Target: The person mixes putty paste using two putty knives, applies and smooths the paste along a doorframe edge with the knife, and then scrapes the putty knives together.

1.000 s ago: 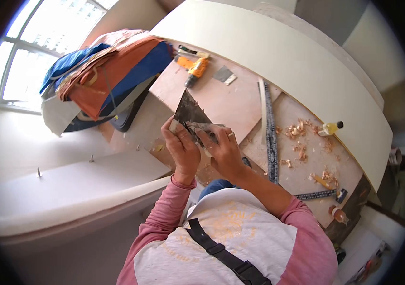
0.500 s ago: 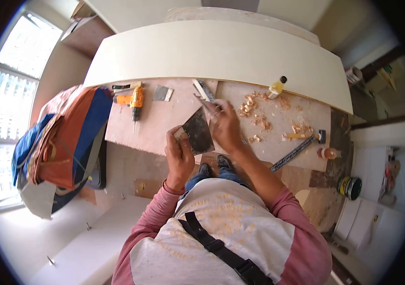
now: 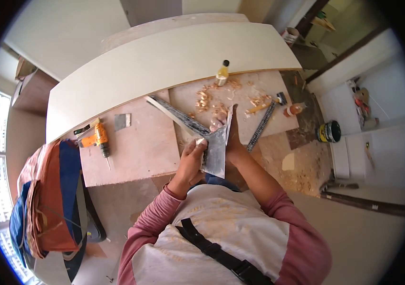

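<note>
My left hand (image 3: 192,159) pinches a flat grey metal scraper plate (image 3: 215,151) at its left edge, where a small whitish piece shows under the thumb. The plate is tilted in front of my body. Against its right side stands a thin pale plate (image 3: 228,137), seen nearly edge-on. My right hand (image 3: 233,140) is closed around this pale plate, with fingertips showing on the far side and partly blurred. Whether the two plates are joined I cannot tell. Behind them, a long dark metal bar and a pale strip (image 3: 176,114) lie on the board.
An orange drill (image 3: 101,137) and a small scraper (image 3: 122,121) lie left on the pinkish board (image 3: 136,161). Wood shavings (image 3: 203,99), a yellow bottle (image 3: 222,73), a hammer (image 3: 262,106), a perforated strip (image 3: 262,127) and an orange bottle (image 3: 294,109) are right. A bag (image 3: 55,209) stands left.
My view has turned, so the bench appears shifted left. My right hand has come down from the plate's top corner to its right side. The plate has tilted and its lighter face now shows.
</note>
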